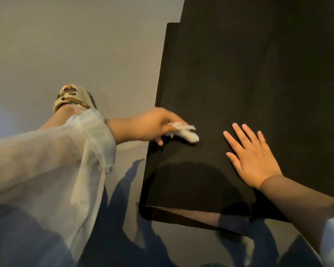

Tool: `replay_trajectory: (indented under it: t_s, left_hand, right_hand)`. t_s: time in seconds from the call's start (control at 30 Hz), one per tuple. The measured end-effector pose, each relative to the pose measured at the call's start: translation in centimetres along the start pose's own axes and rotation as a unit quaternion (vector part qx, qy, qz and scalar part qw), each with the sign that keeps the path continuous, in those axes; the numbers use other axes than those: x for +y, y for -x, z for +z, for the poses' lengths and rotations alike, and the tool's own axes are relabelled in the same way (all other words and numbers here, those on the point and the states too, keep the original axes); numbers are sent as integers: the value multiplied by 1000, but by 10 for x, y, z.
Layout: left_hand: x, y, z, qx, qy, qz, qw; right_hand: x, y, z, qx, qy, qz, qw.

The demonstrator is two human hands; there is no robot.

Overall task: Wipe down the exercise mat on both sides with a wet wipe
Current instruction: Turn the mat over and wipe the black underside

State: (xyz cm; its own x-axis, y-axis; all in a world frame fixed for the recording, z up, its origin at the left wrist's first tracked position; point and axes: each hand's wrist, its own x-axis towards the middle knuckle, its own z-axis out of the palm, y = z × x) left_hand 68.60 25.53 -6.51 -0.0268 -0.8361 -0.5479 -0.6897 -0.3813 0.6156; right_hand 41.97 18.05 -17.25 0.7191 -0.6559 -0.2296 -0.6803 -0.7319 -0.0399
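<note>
Fingers [181,125] of the left hand [152,125] pinch a crumpled white wet wipe [187,132], pressing it onto the black exercise mat [239,83] near its left edge. Beside it, the right hand [253,157] lies flat on the mat, fingers straight and spread. The mat lies on the grey floor [66,45], with a beige sandal [71,97] beside it

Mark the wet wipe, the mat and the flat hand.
wet wipe [189,134], head view, on its crumpled white end.
mat [239,74], head view, on bare black surface.
right hand [255,157], head view, on its back.
</note>
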Motion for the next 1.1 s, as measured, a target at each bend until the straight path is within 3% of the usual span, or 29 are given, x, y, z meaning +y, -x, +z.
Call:
replay_trajectory:
  t_s: [0.07,0.13,0.27,0.43,0.53,0.83,0.97,1.07,1.1]
  left_hand:
    - [9,-30,-27,170,-45,44,984]
    - [16,-65,-45,270,-94,73,955]
    - [17,-126,-53,352,-153,52,922]
    - [12,-161,-34,252,-267,-3,930]
    - [7,-153,-25,203,-255,-31,945]
    - [-2,-55,29,75,-233,38,969]
    - [-5,-27,62,-57,-253,-26,965]
    - [-3,-25,94,-168,-263,-129,941]
    - [0,-24,107,-199,-271,-124,934]
  right_hand:
    - [1,0,2,-3,4,1,1000]
    - [1,0,3,-2,2,0,1000]
    - [0,0,0,19,-2,-7,1000]
    - [2,-2,3,21,-7,-17,1000]
    - [4,-2,6,14,-21,-15,1000]
    - [5,-5,5,13,-25,-10,1000]
    - [4,-4,5,18,-31,-9,999]
    - [3,-2,6,22,-21,-8,1000]
    - [2,-1,6,22,-20,-9,1000]
